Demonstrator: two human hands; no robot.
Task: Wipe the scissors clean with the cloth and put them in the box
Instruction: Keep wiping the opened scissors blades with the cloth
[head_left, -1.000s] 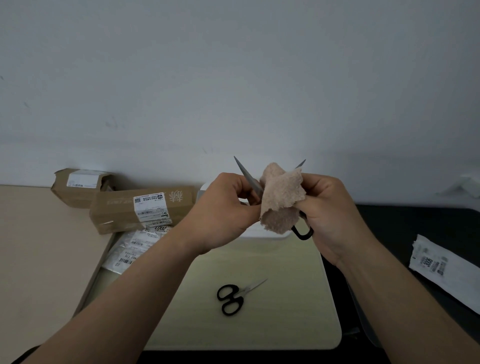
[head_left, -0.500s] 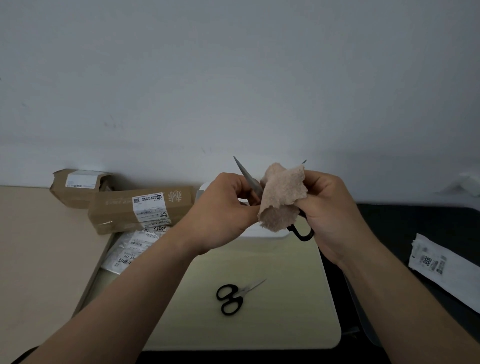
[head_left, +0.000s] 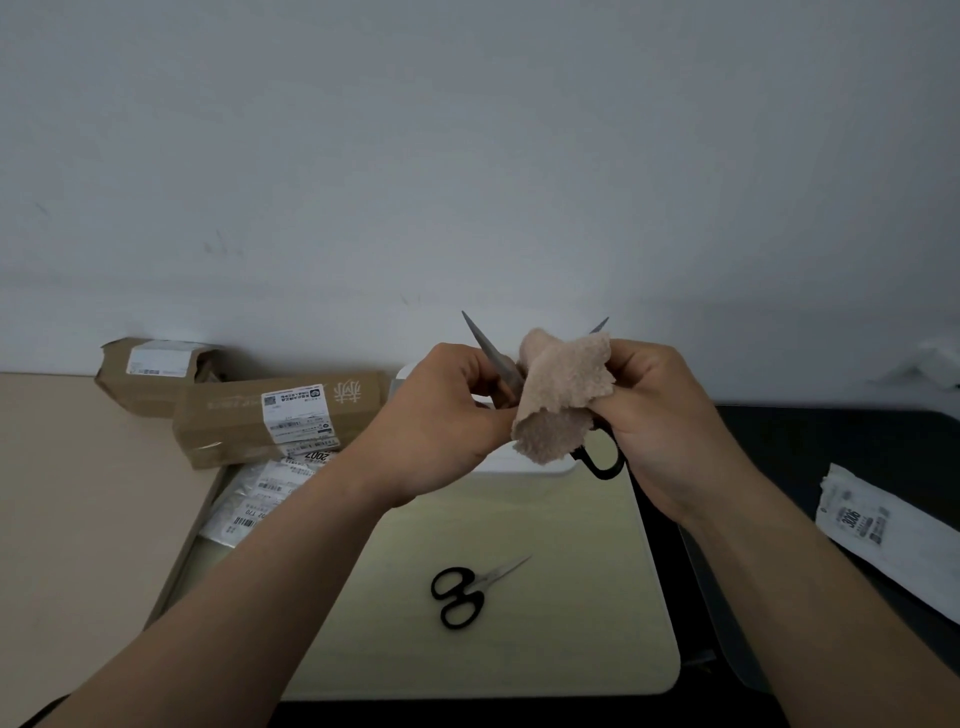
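I hold a pair of black-handled scissors spread wide, blades pointing up, in front of the wall. My left hand grips them near the pivot, below the left blade. With my right hand I pinch a beige fuzzy cloth around the right blade, whose tip pokes out above the cloth. One black handle loop hangs below the cloth. A second, smaller pair of black scissors lies shut on the pale board. A white box sits behind my hands, mostly hidden.
Brown cardboard parcels with labels lie at the back left, with plastic-wrapped labelled packets in front of them. A white labelled packet lies on the dark surface at the right. The wall is close behind.
The cloth has shifted slightly along the right blade, and the blade's tip shows a little more above it. My hands stay in the same place.
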